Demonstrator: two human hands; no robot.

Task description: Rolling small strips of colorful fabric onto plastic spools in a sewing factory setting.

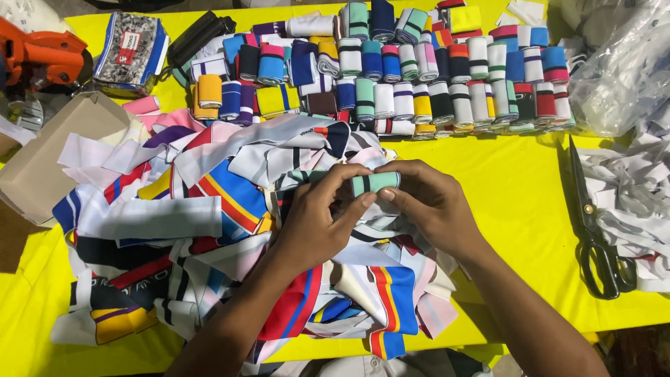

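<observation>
My left hand (317, 216) and my right hand (426, 202) together grip a small roll of mint-green ribbed fabric with a dark stripe (375, 183), held just above a loose heap of striped fabric strips (209, 202). The fingertips of both hands pinch the roll from either side. Behind it, at the far side of the yellow table (516, 188), stand rows of finished fabric rolls (419, 77) in many colours.
Black-handled scissors (593, 223) lie at the right beside a pile of white fabric scraps (628, 188). A clear plastic bag (621, 70) sits at the far right. A cardboard box (49, 153), an orange tool (42, 56) and a patterned pouch (132, 52) are at the left.
</observation>
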